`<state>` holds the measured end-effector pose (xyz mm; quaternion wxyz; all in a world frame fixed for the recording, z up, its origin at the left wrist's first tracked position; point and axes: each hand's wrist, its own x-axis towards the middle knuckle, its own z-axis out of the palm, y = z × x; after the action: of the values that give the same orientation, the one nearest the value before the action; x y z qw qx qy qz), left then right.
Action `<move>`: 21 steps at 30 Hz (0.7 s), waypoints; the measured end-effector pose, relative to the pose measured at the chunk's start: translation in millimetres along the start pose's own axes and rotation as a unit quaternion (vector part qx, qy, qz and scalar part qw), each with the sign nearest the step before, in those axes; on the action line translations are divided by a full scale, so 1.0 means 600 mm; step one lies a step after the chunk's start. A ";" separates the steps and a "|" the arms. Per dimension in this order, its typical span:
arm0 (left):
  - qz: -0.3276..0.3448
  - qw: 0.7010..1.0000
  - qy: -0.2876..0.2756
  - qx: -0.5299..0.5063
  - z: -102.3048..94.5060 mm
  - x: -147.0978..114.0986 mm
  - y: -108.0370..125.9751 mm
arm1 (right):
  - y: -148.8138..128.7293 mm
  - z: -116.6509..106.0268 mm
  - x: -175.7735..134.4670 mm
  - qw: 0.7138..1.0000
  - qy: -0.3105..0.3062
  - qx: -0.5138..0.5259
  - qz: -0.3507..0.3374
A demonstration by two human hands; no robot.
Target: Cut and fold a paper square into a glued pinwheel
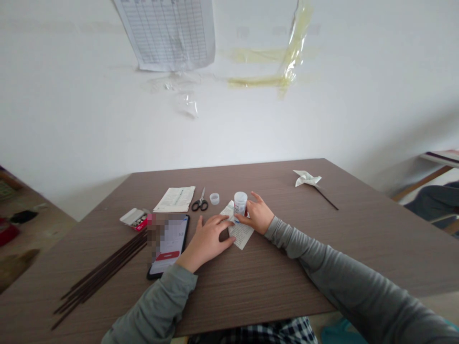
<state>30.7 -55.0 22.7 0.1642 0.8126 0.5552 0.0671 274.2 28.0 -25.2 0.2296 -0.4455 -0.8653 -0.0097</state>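
My right hand point(258, 213) has its fingers around a small white plastic bottle point(240, 201) with a printed label. The bottle stands upright on a square of printed paper point(242, 236), lying cornerwise on the table. My left hand point(208, 239) rests over the paper's left side, thumb and fingers apart, fingertips close to the bottle's base. Part of the paper is hidden under both hands. Just behind them are a translucent plastic cap point(214, 198) and black-handled scissors point(200, 204), lying with their tips pointing away.
Left of my hands are a phone point(168, 248), a bundle of thin dark sticks point(103, 270), an open small box point(135, 219) and folded printed paper point(175, 199). A paper pinwheel point(307, 179) on a stick lies at the right. A white wall point(251, 129) rises behind the table.
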 end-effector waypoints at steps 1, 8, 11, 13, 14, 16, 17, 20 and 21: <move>0.002 1.000 0.001 -0.003 0.000 0.000 -0.001 | -0.001 0.000 0.000 1.000 0.003 -0.003 -0.001; -0.005 1.000 0.000 -0.008 -0.001 -0.001 0.001 | -0.002 -0.002 0.000 1.000 -0.004 -0.008 0.001; -0.008 1.000 0.000 -0.010 0.000 -0.001 0.001 | -0.003 -0.005 0.000 1.000 -0.011 -0.002 0.009; -0.006 1.000 -0.001 -0.007 0.000 -0.001 0.000 | -0.004 -0.006 -0.001 1.000 -0.014 0.004 0.014; -0.003 1.000 -0.001 -0.007 0.000 -0.001 -0.001 | -0.005 -0.006 -0.001 1.000 -0.014 0.008 0.016; 0.001 1.000 0.000 -0.009 0.001 -0.001 -0.003 | -0.003 -0.006 -0.001 1.000 -0.012 0.016 0.017; 0.002 1.000 0.000 -0.010 0.001 -0.001 -0.004 | -0.002 -0.006 -0.002 1.000 -0.009 0.020 0.017; 0.001 1.000 -0.001 -0.010 0.002 0.000 -0.007 | 0.004 -0.004 -0.002 0.999 -0.005 0.031 0.020; 0.001 1.000 -0.001 -0.009 0.003 0.000 -0.007 | 0.006 -0.003 -0.002 0.999 -0.004 0.035 0.021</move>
<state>27.4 -53.6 19.8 0.1723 0.8114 0.5539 0.0715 278.1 28.9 -24.7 0.2414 -0.4556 -0.8564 0.0271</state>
